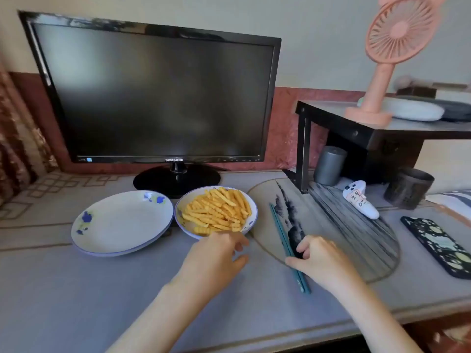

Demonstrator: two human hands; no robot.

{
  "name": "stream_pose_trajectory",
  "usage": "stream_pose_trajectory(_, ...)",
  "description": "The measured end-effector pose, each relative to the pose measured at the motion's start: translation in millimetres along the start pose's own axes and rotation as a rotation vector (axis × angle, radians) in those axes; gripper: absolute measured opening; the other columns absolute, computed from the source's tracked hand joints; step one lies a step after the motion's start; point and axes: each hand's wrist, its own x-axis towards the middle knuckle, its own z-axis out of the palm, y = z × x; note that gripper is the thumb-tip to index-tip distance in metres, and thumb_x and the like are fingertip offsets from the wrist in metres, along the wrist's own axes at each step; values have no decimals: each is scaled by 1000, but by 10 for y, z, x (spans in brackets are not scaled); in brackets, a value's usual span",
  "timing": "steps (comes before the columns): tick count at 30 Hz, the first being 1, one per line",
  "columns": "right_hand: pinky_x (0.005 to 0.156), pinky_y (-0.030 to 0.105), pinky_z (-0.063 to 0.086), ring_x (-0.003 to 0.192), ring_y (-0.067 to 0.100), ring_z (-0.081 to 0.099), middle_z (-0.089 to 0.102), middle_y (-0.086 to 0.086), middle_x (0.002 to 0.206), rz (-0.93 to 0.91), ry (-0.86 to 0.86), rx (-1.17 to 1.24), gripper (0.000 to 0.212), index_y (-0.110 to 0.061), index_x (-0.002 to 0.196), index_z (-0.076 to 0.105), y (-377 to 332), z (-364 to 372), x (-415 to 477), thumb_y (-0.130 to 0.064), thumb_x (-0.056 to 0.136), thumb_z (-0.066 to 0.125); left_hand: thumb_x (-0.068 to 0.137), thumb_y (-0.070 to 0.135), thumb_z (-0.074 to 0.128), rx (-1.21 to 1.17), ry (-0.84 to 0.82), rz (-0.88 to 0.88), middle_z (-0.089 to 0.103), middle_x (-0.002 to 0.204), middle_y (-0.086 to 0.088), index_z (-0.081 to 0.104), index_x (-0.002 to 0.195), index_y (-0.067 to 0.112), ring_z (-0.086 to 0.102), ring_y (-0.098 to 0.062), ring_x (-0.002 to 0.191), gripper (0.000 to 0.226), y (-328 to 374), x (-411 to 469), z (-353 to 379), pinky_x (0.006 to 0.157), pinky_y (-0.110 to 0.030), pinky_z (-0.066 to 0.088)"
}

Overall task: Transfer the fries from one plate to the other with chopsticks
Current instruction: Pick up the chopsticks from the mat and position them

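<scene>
One grey desk (76, 289), monitor (158, 93) behind, left hand (214, 258) relaxed, right hand (321, 261) gripping chopsticks (280, 230)

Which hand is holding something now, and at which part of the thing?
The right hand grips the chopsticks past their middle, toward the near end. The left hand holds nothing, beside the fries plate.

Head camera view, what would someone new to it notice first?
A big dark monitor fills the back of the desk; before its stand a plate heaped with golden fries sits right of an empty flowered plate. Nearer, the right hand curls round teal chopsticks lying on a mat, the left hand open by the fries' plate. A pink fan stands on the shelf, upper right.
</scene>
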Motion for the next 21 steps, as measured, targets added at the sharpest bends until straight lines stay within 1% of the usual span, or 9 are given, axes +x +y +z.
stream_pose_trajectory(3, 75, 30, 53, 88, 21, 65, 69, 1, 93, 20, -9, -25, 39, -8, 100, 68, -2, 23, 19, -43, 82, 68, 92, 31, 56, -21, -12, 11, 63, 112, 14, 60, 121, 28, 60, -7, 103, 30, 2, 54, 41, 84, -23, 46)
stream_pose_trajectory(5, 67, 28, 49, 85, 22, 65, 69, 0, 86, 30, 10, -43, 27, -12, 89, 70, -20, 30, 13, -38, 84, 66, 92, 29, 57, -27, -10, 31, 64, 112, 13, 60, 122, 27, 60, -7, 102, 30, 26, 97, 73, 83, -21, 45)
stream_pose_trajectory(6, 59, 26, 45, 79, 22, 64, 66, -2, 76, 30, 15, -55, 21, -15, 79, 68, -25, 31, 19, -35, 84, 65, 92, 28, 56, -35, -11, 37, 64, 112, 13, 61, 122, 26, 60, -7, 102, 30, 45, 110, 89, 82, -20, 45)
stream_pose_trajectory(7, 52, 25, 41, 70, 22, 61, 60, -4, 64, 40, 19, -67, 23, -16, 70, 61, -19, 29, 39, -34, 84, 64, 92, 28, 56, -35, -9, 43, 64, 112, 13, 61, 122, 26, 60, -6, 101, 30, 54, 133, 106, 82, -20, 45)
stream_pose_trajectory(8, 50, 25, 36, 64, 22, 57, 52, -6, 57, 53, 20, -89, 26, -17, 65, 55, -16, 14, 47, -33, 84, 63, 92, 27, 56, -38, 2, 53, 64, 112, 13, 61, 121, 26, 60, -6, 101, 30, 69, 147, 114, 82, -20, 45)
stream_pose_trajectory(11, 49, 25, 32, 63, 26, 47, 41, -3, 54, 83, 4, -79, 28, -19, 63, 45, 18, 3, 71, -33, 78, 64, 93, 24, 55, -37, -16, 62, 65, 113, 11, 61, 122, 25, 62, -7, 100, 30, 102, 173, 163, 82, -22, 47)
stream_pose_trajectory(14, 46, 27, 28, 57, 24, 39, 33, -2, 52, 79, -1, -52, 32, -20, 58, 37, 52, -16, 47, -28, 74, 64, 94, 24, 53, -29, -25, 76, 65, 115, 10, 61, 123, 24, 61, -7, 102, 30, 129, 176, 183, 82, -20, 46)
stream_pose_trajectory(18, 44, 28, 25, 52, 21, 35, 32, -3, 50, 88, -3, 2, 36, -19, 55, 34, 77, -32, 38, -19, 76, 63, 94, 23, 53, -21, -39, 83, 64, 116, 9, 61, 123, 24, 61, -7, 102, 30, 152, 180, 194, 81, -20, 45)
stream_pose_trajectory(21, 44, 26, 27, 54, 22, 39, 35, -4, 49, 96, 22, 4, 35, -18, 53, 39, 93, -29, 30, -22, 77, 64, 94, 23, 53, -24, -34, 96, 64, 115, 9, 61, 123, 25, 60, -7, 102, 30, 171, 181, 209, 81, -22, 45)
